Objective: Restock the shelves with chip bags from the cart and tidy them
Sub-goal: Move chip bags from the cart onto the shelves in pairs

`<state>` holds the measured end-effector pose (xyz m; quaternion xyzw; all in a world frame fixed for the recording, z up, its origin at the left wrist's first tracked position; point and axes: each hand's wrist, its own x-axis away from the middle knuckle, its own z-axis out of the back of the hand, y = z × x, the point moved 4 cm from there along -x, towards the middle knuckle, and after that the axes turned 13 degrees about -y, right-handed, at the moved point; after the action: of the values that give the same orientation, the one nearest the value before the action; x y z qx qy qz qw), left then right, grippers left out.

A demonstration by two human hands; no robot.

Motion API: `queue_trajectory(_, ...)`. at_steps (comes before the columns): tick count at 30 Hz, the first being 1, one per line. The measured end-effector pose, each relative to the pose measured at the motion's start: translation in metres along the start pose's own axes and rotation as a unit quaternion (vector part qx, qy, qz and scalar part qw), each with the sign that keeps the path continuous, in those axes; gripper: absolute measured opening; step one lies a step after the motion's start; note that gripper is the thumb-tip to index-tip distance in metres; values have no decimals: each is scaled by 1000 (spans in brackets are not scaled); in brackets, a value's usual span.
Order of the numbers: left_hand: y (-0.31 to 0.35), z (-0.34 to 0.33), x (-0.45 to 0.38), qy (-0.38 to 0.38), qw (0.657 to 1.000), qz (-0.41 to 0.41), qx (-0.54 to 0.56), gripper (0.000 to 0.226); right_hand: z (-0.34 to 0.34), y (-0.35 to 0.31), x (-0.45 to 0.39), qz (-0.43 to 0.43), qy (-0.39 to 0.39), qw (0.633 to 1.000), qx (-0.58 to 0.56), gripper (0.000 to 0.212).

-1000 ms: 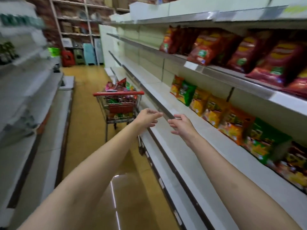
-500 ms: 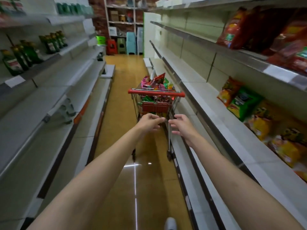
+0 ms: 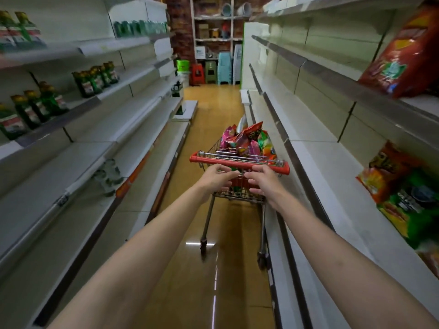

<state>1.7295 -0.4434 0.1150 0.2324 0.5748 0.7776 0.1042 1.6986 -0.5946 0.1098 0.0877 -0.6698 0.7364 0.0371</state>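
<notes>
Two hands are now right at the cart point(image 3: 240, 176), near the middle of the frame. A second ago the cart was far off up the aisle and the person faced the shelves on the right; now the person faces straight down the aisle and has come close. The left hand point(image 3: 217, 178) and the right hand point(image 3: 263, 184) both reach for the red handle point(image 3: 282, 167). Their fingers are loosely bent and nearly at the bar, but neither hand grips it yet and both hold nothing.

This likely means the person is about to pull the cart closer, or take more bags from it.

The cart is made of thin shiny wire, with a smooth red bar on top. The chip bags point(image 3: 247, 141) are piled inside it. They look puffy and crinkly, in pink, red and green. More bags point(image 3: 401, 195) lean on the right shelf point(image 3: 332, 162), at the right edge of the frame. That shelf is flat, pale and hard. The floor point(image 3: 213, 281) is yellow-brown and glossy.
</notes>
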Motion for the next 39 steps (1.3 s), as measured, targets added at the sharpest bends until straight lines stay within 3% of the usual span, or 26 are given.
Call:
queue_trajectory(9, -10, 32, -90, 11, 1000, 27, -3, 38, 22, 11, -93, -35, -23, 999, -10, 38)
queue_trajectory(19, -4, 77, -269, -43, 999, 12, 25, 42, 67, -3, -255, -51, 35, 997, 35, 45)
queue_trajectory(24, 2, 117, -355, -67, 997, 18, 31, 34, 82, -7, -344, -80, 64, 994, 30, 38)
queue_trajectory(34, -51, 138, -463, -117, 987, 98, 56, 30, 104, 31, -437, -160, 89, 983, 26, 43)
queue_trajectory(39, -68, 144, -503, -114, 984, 131, 46, 41, 121, 59, -482, -189, 82, 977, 50, 44)
